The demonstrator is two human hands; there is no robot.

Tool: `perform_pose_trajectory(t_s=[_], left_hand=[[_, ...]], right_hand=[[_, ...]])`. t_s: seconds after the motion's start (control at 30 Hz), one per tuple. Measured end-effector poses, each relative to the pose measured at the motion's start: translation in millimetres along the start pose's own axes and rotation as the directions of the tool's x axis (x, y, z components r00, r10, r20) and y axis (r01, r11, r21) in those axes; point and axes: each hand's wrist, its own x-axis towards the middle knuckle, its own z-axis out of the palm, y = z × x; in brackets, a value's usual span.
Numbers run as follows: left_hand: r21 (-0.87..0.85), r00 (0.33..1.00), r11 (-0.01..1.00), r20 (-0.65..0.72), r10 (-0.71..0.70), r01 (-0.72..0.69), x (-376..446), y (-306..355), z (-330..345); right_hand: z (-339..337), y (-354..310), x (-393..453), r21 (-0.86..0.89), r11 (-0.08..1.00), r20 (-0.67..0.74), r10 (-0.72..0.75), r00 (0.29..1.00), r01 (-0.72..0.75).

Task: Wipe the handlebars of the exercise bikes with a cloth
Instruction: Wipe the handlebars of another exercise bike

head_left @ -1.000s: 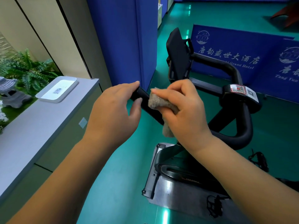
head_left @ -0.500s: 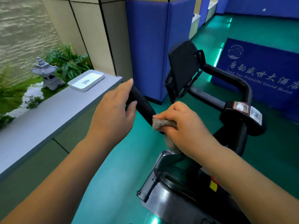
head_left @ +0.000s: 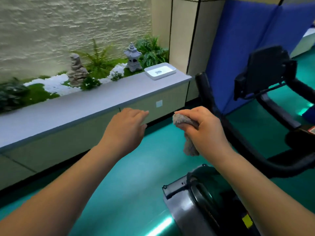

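Note:
The black handlebar (head_left: 207, 96) of an exercise bike runs from its upright left end down behind my right hand and curves off to the right. My right hand (head_left: 204, 128) grips a bunched grey-brown cloth (head_left: 185, 122) just left of the bar; whether the cloth touches the bar is unclear. A tail of the cloth hangs below the fist. My left hand (head_left: 127, 126) hovers over the floor to the left of the bar, fingers relaxed and holding nothing. A black console holder (head_left: 262, 68) stands on the bar's crosspiece.
A long grey ledge (head_left: 85, 103) with a white tray (head_left: 160, 71) runs along the left, with plants and stone ornaments behind it. A blue padded pillar (head_left: 247, 40) stands behind the bike. The flywheel housing (head_left: 196, 201) sits low on the green floor (head_left: 127, 184).
My left hand has let go of the handlebar end and moved left, away from it. My right hand with the cloth has slid off toward the bar's left side. The camera view swung left.

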Motion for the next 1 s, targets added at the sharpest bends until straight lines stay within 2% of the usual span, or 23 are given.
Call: perform_pose_trajectory(t_s=[0.1,0.27,0.53,0.7,1.0], left_hand=[[0.052,0.993,0.995,0.072,-0.094,0.091,-45,-27,12],[0.146,0.949,0.963,0.188,-0.252,0.226,-130,-65,31],[0.184,0.887,0.92,0.254,-0.386,0.347,-270,-93,28],[0.185,0.851,0.884,0.245,-0.464,0.429,-339,-97,14],[0.202,0.778,0.789,0.151,-0.61,0.58,-423,-69,-17]], right_hand=[[29,-8,-7,0.025,0.999,0.098,0.025,0.995,-0.028],[83,-25,-33,-0.001,1.0,0.252,-0.005,0.968,0.006],[152,-60,-102,-0.021,0.997,0.363,-0.06,0.93,0.072],[183,-82,-140,-0.016,0.996,0.429,-0.068,0.901,0.082],[204,-116,-185,0.041,0.987,0.538,-0.151,0.829,0.154]])
